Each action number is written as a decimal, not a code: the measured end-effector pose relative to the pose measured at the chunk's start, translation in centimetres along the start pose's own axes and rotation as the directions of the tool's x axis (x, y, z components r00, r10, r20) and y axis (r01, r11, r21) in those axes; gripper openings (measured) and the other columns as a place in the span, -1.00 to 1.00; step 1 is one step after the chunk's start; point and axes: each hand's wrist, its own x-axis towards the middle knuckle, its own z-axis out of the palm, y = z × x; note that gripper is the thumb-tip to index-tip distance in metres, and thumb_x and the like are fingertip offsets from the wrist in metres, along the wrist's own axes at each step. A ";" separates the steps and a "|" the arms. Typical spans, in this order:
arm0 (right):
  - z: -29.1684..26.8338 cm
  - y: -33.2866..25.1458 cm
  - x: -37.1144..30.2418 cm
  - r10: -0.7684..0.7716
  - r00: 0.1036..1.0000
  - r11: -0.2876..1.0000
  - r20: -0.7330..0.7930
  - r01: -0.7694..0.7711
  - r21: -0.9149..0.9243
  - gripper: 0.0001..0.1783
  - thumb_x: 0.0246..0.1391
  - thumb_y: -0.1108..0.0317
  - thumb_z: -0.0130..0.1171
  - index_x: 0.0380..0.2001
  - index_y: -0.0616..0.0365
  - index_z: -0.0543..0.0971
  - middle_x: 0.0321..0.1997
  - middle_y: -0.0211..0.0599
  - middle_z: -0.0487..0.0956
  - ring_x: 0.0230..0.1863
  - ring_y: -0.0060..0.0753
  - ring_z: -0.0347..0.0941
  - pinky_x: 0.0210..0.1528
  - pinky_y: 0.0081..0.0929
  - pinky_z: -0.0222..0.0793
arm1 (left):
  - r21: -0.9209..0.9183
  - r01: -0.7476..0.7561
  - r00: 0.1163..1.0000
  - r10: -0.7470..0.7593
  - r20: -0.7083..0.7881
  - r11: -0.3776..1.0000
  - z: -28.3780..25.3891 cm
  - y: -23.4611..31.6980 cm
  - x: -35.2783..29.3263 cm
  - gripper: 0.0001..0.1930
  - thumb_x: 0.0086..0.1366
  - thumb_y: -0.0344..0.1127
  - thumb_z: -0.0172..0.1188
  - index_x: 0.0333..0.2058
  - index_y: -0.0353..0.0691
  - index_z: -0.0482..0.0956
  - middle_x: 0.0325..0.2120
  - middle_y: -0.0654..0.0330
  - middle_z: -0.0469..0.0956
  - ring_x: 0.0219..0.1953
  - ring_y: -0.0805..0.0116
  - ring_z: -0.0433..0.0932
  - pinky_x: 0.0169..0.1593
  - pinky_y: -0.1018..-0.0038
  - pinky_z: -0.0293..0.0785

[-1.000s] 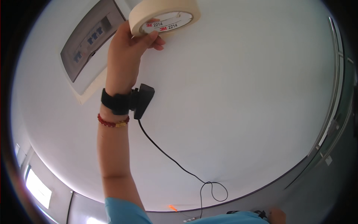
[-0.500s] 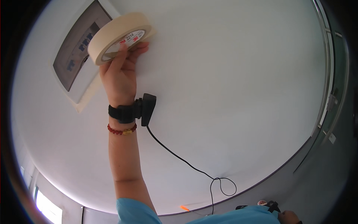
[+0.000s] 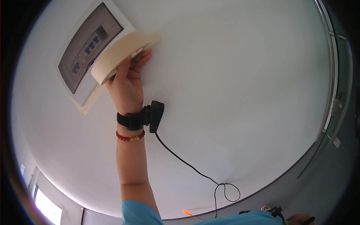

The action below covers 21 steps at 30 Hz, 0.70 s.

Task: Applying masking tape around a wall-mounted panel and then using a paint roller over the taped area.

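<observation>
My left hand [image 3: 127,82] is raised against the white wall and grips a wide roll of beige masking tape [image 3: 116,54]. Its thumb is at the roll's core, and the other fingers reach up beside the right end. A short flap of tape [image 3: 153,38] sticks out there. Just left of the roll is a breaker panel [image 3: 77,69] with a dark tinted window and blue switches. A beige tape strip [image 3: 90,103] runs along its lower right frame edge. My right hand [image 3: 298,218] shows only partly at the bottom right; its fingers are hard to make out.
A black device [image 3: 156,116] is strapped to my left wrist, above a red beaded bracelet [image 3: 130,137]. From it a black cable [image 3: 183,162] hangs down and loops. An orange-tipped item [image 3: 187,213] lies low. Metal-framed glass [image 3: 335,93] stands at right, and a bright window [image 3: 48,206] at lower left.
My left hand and the tape roll have moved slightly down and right in view. The roll has turned, so less of its inner core shows, while more of the panel shows.
</observation>
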 end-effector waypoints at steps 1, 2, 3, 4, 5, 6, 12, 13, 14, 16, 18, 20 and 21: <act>-0.3 0.5 -0.5 -0.042 0.998 0.999 0.044 0.042 -0.003 -0.74 0.14 0.18 0.22 -0.31 0.18 0.63 -0.51 -0.45 0.52 -0.45 -0.51 0.45 -0.38 -0.45 0.41 | -0.003 -0.002 1.000 0.002 -0.005 1.000 -0.1 0.0 0.1 -0.75 0.35 -0.56 0.03 -0.02 -0.49 0.38 -0.12 -0.10 0.52 -0.15 -0.08 0.63 0.01 0.14 0.63; -0.4 -0.6 -2.2 -0.046 0.997 0.999 0.069 0.047 -0.013 -0.74 0.14 0.18 0.22 -0.31 0.17 0.63 -0.51 -0.45 0.52 -0.45 -0.51 0.45 -0.38 -0.45 0.41 | -0.010 -0.009 1.000 0.009 -0.022 1.000 -0.3 0.2 0.1 -0.75 0.34 -0.57 0.02 -0.02 -0.49 0.38 -0.12 -0.10 0.53 -0.15 -0.08 0.63 0.01 0.14 0.63; -0.4 -2.3 -3.5 -0.043 0.997 0.999 0.067 0.044 -0.016 -0.75 0.14 0.19 0.22 -0.30 0.17 0.63 -0.50 -0.45 0.52 -0.45 -0.51 0.45 -0.38 -0.45 0.41 | -0.019 -0.016 0.999 0.015 -0.040 1.000 -0.6 0.3 0.0 -0.75 0.34 -0.57 0.01 -0.01 -0.49 0.38 -0.12 -0.10 0.53 -0.15 -0.08 0.62 0.00 0.14 0.63; -0.2 -3.7 -5.7 -0.043 0.998 0.999 0.046 0.045 -0.028 -0.76 0.14 0.20 0.22 -0.29 0.17 0.63 -0.50 -0.45 0.53 -0.45 -0.51 0.45 -0.38 -0.45 0.41 | -0.025 -0.022 0.998 0.021 -0.052 0.999 -0.8 0.2 -0.1 -0.75 0.34 -0.57 0.01 -0.01 -0.49 0.38 -0.12 -0.10 0.53 -0.15 -0.08 0.62 0.00 0.14 0.63; 0.0 -5.3 -7.9 -0.055 0.998 0.998 0.024 0.056 -0.043 -0.76 0.14 0.21 0.22 -0.29 0.17 0.63 -0.49 -0.45 0.53 -0.45 -0.52 0.45 -0.38 -0.45 0.41 | -0.035 -0.028 0.998 0.026 -0.053 0.999 -1.0 0.3 -0.2 -0.75 0.34 -0.58 0.01 -0.02 -0.49 0.38 -0.13 -0.10 0.53 -0.15 -0.08 0.63 0.00 0.14 0.63; 0.4 -7.0 -10.3 -0.073 0.997 0.996 -0.010 0.073 -0.055 -0.77 0.14 0.22 0.22 -0.28 0.17 0.62 -0.49 -0.45 0.53 -0.45 -0.52 0.45 -0.39 -0.45 0.41 | -0.054 -0.031 0.998 0.028 -0.054 0.998 -1.3 0.1 -0.3 -0.75 0.34 -0.58 0.00 -0.02 -0.49 0.38 -0.13 -0.10 0.54 -0.16 -0.08 0.63 0.00 0.14 0.63; -0.8 -20.6 -15.7 -0.406 0.885 0.912 -0.230 0.374 -0.171 -0.79 0.14 0.26 0.22 -0.24 0.15 0.62 -0.46 -0.46 0.54 -0.43 -0.53 0.45 -0.39 -0.46 0.40 | -0.053 -0.010 0.994 0.004 -0.108 0.999 -3.3 0.3 -0.4 -0.78 0.36 -0.53 0.00 -0.07 -0.53 0.42 -0.18 -0.13 0.56 -0.23 -0.07 0.65 -0.12 0.21 0.67; -0.3 -21.5 -15.0 -0.507 0.812 0.862 -0.288 0.479 -0.167 -0.72 0.03 0.36 0.29 -0.17 0.19 0.56 -0.42 -0.37 0.57 -0.41 -0.45 0.52 -0.43 -0.44 0.42 | -0.081 -0.010 0.993 0.001 -0.119 0.997 -3.4 0.3 -0.4 -0.78 0.36 -0.53 0.00 -0.07 -0.53 0.42 -0.18 -0.13 0.56 -0.23 -0.07 0.65 -0.12 0.21 0.67; -0.3 -21.0 -14.5 -0.603 0.715 0.792 -0.354 0.588 -0.161 -0.58 -0.08 0.46 0.36 -0.10 0.22 0.50 -0.39 -0.28 0.60 -0.39 -0.37 0.59 -0.47 -0.42 0.43 | -0.142 -0.008 0.993 -0.010 -0.120 0.990 -1.6 0.2 0.1 -0.77 0.35 -0.53 0.01 -0.07 -0.53 0.42 -0.19 -0.12 0.56 -0.23 -0.07 0.65 -0.12 0.21 0.67; 2.6 -26.3 -13.7 -0.773 0.373 0.598 -0.513 0.699 -0.393 -0.54 -0.07 0.44 0.40 -0.07 0.22 0.50 -0.35 -0.33 0.65 -0.33 -0.53 0.58 -0.39 -0.54 0.44 | -0.196 0.009 0.994 -0.031 -0.109 0.981 0.3 -0.4 0.5 -0.77 0.34 -0.54 0.02 -0.07 -0.54 0.41 -0.20 -0.12 0.56 -0.24 -0.07 0.65 -0.12 0.22 0.67; 6.5 -35.8 -12.6 -0.878 0.308 0.470 -0.366 0.697 -0.542 -0.54 -0.10 0.45 0.41 -0.09 0.21 0.48 -0.40 -0.43 0.62 -0.38 -0.53 0.54 -0.43 -0.62 0.32 | -0.225 0.061 0.997 -0.071 -0.033 0.972 -2.8 -0.3 -0.1 -0.75 0.34 -0.55 0.04 -0.02 -0.47 0.40 -0.14 -0.06 0.56 -0.15 -0.02 0.63 -0.01 0.24 0.63; 10.1 -41.1 -11.8 -0.961 0.107 0.261 -0.256 0.666 -0.699 -0.55 -0.03 0.47 0.36 -0.04 0.22 0.48 -0.35 -0.31 0.64 -0.36 -0.57 0.54 -0.36 -0.51 0.43 | -0.241 0.055 0.996 -0.068 -0.048 0.969 -4.3 -0.5 -0.4 -0.74 0.33 -0.55 0.04 -0.02 -0.46 0.40 -0.15 -0.06 0.57 -0.15 -0.02 0.63 -0.03 0.26 0.64; 11.7 -43.4 -9.9 -0.972 0.059 0.192 -0.227 0.755 -0.627 -0.56 -0.02 0.47 0.34 -0.03 0.22 0.47 -0.33 -0.31 0.64 -0.36 -0.54 0.56 -0.39 -0.49 0.41 | -0.214 0.060 0.996 -0.074 -0.057 0.975 -5.0 -0.3 -0.8 -0.74 0.33 -0.55 0.05 -0.02 -0.46 0.40 -0.15 -0.06 0.57 -0.14 -0.02 0.63 -0.04 0.28 0.65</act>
